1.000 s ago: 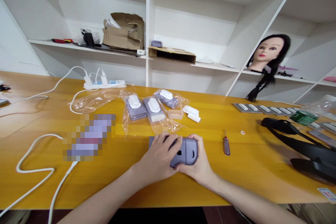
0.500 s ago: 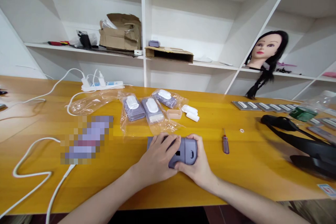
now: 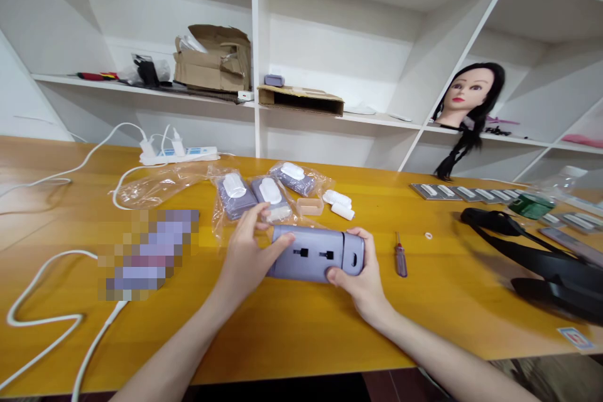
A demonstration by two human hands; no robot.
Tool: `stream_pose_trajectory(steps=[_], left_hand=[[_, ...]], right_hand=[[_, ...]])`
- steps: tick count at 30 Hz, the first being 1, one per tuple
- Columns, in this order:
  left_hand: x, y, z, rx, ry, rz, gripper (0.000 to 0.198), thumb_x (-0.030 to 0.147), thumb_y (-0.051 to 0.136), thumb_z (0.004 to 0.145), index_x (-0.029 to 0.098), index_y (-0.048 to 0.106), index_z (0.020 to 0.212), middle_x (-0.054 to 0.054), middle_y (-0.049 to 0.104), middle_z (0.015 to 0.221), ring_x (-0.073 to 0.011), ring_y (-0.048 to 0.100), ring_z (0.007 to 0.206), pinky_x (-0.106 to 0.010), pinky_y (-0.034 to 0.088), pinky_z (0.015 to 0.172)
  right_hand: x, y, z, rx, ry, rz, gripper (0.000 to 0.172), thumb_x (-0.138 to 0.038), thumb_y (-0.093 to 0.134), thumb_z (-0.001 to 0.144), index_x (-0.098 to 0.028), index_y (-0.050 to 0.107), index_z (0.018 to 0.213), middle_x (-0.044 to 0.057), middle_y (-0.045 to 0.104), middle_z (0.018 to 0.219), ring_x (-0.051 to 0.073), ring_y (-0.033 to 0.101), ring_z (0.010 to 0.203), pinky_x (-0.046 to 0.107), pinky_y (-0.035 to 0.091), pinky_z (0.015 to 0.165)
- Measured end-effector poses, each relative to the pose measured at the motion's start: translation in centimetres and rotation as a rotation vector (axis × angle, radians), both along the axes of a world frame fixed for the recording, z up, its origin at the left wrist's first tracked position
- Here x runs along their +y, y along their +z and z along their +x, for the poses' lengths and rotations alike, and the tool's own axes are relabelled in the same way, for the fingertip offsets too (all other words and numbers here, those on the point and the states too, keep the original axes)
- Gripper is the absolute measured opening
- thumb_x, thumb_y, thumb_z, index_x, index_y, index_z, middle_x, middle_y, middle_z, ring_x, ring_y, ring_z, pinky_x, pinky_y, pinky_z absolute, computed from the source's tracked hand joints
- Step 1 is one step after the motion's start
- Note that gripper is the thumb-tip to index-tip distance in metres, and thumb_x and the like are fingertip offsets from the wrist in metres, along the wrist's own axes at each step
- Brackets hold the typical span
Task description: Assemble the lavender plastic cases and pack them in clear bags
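Observation:
A purple-grey plastic device (image 3: 313,253), long and boxy with small dark slots, is held just above the yellow wooden table (image 3: 301,326). My right hand (image 3: 362,276) grips its right end, fingers wrapped round it. My left hand (image 3: 247,251) rests against its left end with the thumb on the front face and the fingers loosely spread behind it. Just beyond lie clear bags (image 3: 264,198) holding similar purple parts with white pieces.
A small red-handled screwdriver (image 3: 400,255) and a tiny white ring (image 3: 428,236) lie to the right. Black objects (image 3: 541,257) and grey strips (image 3: 461,192) sit at the far right. White cables (image 3: 56,301) and a power strip (image 3: 181,153) are at the left. Shelves stand behind with a mannequin head (image 3: 464,103).
My left hand has slid off the top of the device to its left end, uncovering its front face. The device has been lifted and turned a little toward me.

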State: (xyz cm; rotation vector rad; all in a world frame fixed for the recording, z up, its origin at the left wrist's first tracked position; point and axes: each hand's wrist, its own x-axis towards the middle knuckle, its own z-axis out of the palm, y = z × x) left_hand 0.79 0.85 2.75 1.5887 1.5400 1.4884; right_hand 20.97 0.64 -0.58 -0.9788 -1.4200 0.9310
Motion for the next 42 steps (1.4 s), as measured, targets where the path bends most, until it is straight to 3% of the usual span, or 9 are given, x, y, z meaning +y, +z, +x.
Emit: stream_pose_trajectory(steps=[3,7,13,19,27,34,42], left_hand=[[0.0,-0.3,0.5,-0.288,-0.237,-0.286,0.039,0.046,0.056,0.076,0.02,0.055,0.105,-0.004,0.057,0.099,-0.0168,0.055,0.077,-0.03,0.047,0.068],[-0.3,-0.9,1.0,-0.413,-0.374,-0.232,0.026,0.043,0.058,0.077,0.021,0.057,0.092,0.001,0.053,0.088,-0.0125,0.048,0.072,-0.023,0.041,0.062],[-0.2,-1.4,0.6,-0.362,-0.423,-0.15,0.022,0.04,0.061,0.077,0.019,0.054,0.079,0.004,0.046,0.074,-0.0107,0.043,0.067,-0.021,0.038,0.062],[-0.4,-1.2,0.5,-0.352,-0.44,-0.16,0.024,0.04,0.062,0.076,0.019,0.052,0.075,0.005,0.043,0.069,-0.0101,0.04,0.063,-0.02,0.035,0.058],[-0.4,-0.8,0.3,-0.323,-0.489,-0.17,0.025,0.041,0.062,0.075,0.018,0.053,0.076,0.005,0.044,0.067,-0.0104,0.04,0.062,-0.021,0.034,0.057],[-0.9,-1.4,1.0,-0.385,-0.376,-0.12,0.022,0.041,0.061,0.076,0.02,0.054,0.077,0.004,0.047,0.07,-0.011,0.042,0.066,-0.021,0.036,0.061],[-1.3,-0.8,1.2,-0.39,-0.388,-0.164,0.024,0.041,0.063,0.073,0.019,0.054,0.072,0.005,0.046,0.066,-0.011,0.042,0.063,-0.021,0.036,0.059]], right_hand=[[-0.4,-0.1,0.0,-0.057,-0.049,0.069,0.067,-0.037,0.078,0.057,-0.028,0.035,0.108,0.002,0.048,0.098,0.02,0.05,0.082,0.033,0.045,0.072],[-0.9,-0.7,0.0,-0.124,-0.056,0.183,0.071,-0.035,0.08,0.054,-0.027,0.033,0.108,0.005,0.046,0.104,0.023,0.051,0.09,0.037,0.046,0.078],[-1.3,-1.6,0.0,-0.177,-0.117,0.314,0.079,-0.035,0.082,0.049,-0.026,0.033,0.111,0.005,0.043,0.106,0.024,0.05,0.093,0.039,0.046,0.079],[-1.5,-1.5,0.1,-0.186,-0.094,0.318,0.078,-0.034,0.081,0.052,-0.027,0.032,0.113,0.004,0.043,0.104,0.022,0.05,0.088,0.036,0.046,0.072],[-1.4,-1.3,0.4,-0.24,-0.064,0.343,0.075,-0.033,0.08,0.052,-0.027,0.034,0.112,0.004,0.044,0.104,0.024,0.049,0.093,0.036,0.045,0.074],[-1.6,-1.4,0.1,-0.188,-0.119,0.389,0.075,-0.033,0.079,0.053,-0.026,0.034,0.113,0.005,0.043,0.105,0.023,0.05,0.091,0.037,0.046,0.076],[-1.9,-1.8,0.1,-0.19,-0.097,0.354,0.075,-0.033,0.08,0.054,-0.026,0.034,0.113,0.004,0.043,0.103,0.021,0.05,0.088,0.035,0.046,0.074]])
